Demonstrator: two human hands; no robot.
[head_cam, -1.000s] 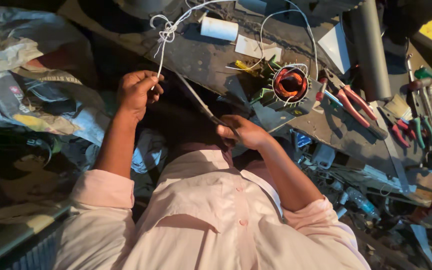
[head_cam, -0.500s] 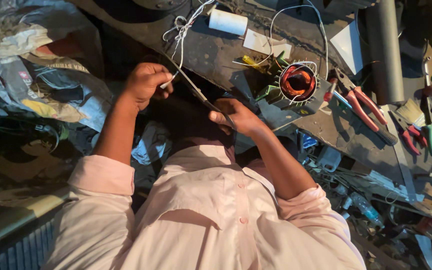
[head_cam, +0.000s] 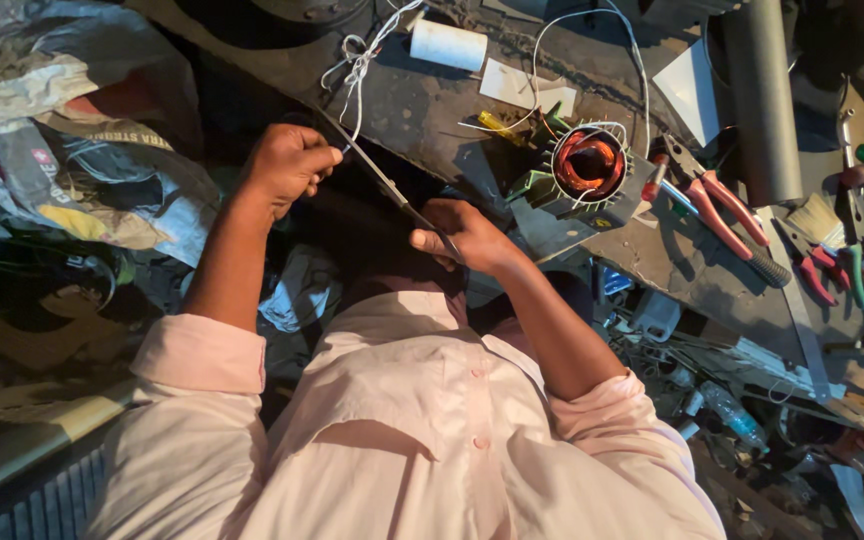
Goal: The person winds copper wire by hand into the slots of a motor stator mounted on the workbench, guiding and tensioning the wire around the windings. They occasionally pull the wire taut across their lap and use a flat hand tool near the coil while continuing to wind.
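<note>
White roll [head_cam: 449,45] lies above; left hand [head_cam: 290,162] and right hand [head_cam: 460,234] pinch thin strip [head_cam: 384,182].

Left hand [head_cam: 287,165] at ten o'clock, curled into a tight fist, forearm bare and rising straight, right hand [head_cam: 462,237] near centre, fingers pinched together, wrist bent, elbow out toward four o'clock, both sleeves rolled up

one copper-wound stator [head_cam: 589,165], one white spool [head_cam: 449,45], one grey pipe [head_cam: 759,100]
</note>
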